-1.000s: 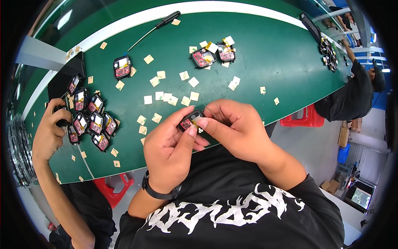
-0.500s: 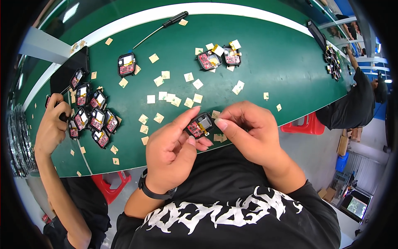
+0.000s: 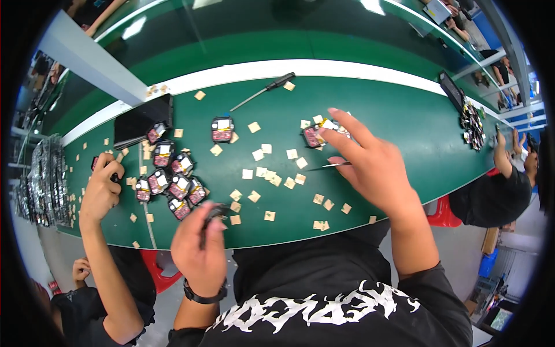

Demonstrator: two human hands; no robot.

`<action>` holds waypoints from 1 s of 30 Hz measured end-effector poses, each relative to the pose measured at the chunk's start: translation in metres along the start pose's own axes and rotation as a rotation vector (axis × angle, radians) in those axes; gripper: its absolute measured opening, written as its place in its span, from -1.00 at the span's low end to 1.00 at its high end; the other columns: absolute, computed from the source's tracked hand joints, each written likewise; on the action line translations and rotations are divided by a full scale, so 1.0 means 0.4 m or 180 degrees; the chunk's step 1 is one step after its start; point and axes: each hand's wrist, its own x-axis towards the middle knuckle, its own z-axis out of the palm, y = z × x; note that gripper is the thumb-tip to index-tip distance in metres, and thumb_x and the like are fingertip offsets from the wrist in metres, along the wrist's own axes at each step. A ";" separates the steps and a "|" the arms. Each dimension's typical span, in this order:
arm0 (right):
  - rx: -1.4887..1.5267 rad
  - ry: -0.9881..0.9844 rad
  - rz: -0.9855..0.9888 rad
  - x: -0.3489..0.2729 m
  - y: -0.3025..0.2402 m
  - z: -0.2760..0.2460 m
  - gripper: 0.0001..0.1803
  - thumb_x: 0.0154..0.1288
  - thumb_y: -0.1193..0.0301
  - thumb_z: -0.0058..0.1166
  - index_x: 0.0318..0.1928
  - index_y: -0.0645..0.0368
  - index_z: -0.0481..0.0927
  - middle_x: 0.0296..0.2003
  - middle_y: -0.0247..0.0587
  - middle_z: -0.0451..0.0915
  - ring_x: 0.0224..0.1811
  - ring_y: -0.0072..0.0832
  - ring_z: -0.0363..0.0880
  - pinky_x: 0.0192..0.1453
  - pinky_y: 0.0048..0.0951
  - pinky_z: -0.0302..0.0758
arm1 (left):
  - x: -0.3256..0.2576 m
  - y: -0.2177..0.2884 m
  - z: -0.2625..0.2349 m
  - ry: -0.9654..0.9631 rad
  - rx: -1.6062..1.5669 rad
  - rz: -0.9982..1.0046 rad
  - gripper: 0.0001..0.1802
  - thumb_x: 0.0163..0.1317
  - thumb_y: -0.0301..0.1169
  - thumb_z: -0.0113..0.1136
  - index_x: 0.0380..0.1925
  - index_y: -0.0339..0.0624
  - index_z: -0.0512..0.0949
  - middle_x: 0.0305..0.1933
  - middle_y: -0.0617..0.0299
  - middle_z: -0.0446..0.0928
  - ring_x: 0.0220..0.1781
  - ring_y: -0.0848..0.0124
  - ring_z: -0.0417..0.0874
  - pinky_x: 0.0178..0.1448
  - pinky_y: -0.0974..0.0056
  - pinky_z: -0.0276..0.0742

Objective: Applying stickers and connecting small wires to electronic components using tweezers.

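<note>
A black device case (image 3: pixel 213 217), tilted and blurred, is gripped in my left hand (image 3: pixel 199 254) near the front table edge. My right hand (image 3: pixel 376 165) reaches over the table, index and middle fingers stretched toward an open device with a red circuit board (image 3: pixel 314 137). It partly covers that device and whatever lies behind. A thin, pointed metal tool (image 3: pixel 328 166), perhaps tweezers, juts out beside my right thumb. How it is held is mostly hidden. Several similar open devices (image 3: pixel 180 186) lie bunched on the left, and a single one (image 3: pixel 222 129) sits farther back.
Small cream square pads (image 3: pixel 269 216) are scattered across the green table (image 3: pixel 399 133). A black screwdriver (image 3: pixel 272 88) lies near the back edge, and a dark tray (image 3: pixel 144 120) at back left. A co-worker's hand (image 3: pixel 103 188) works at left. More parts (image 3: pixel 473 124) are heaped far right.
My hands have parted: the left moved left and nearer me with the device, the right went outward to the devices at the back. The thin tool now shows. The whole view has shifted.
</note>
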 end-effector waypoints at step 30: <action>0.2194 -0.0414 -0.0651 -0.033 -0.142 0.012 -0.69 0.21 0.49 0.31 -0.05 0.13 0.54 -0.05 -0.22 0.61 -0.13 -0.12 0.67 -0.19 -0.17 0.58 | 0.030 0.045 0.109 -0.1346 -0.2753 -0.1505 -0.56 0.51 -0.46 0.07 0.33 -0.35 0.44 -0.13 0.22 0.59 -0.21 0.55 0.57 -0.21 0.45 0.42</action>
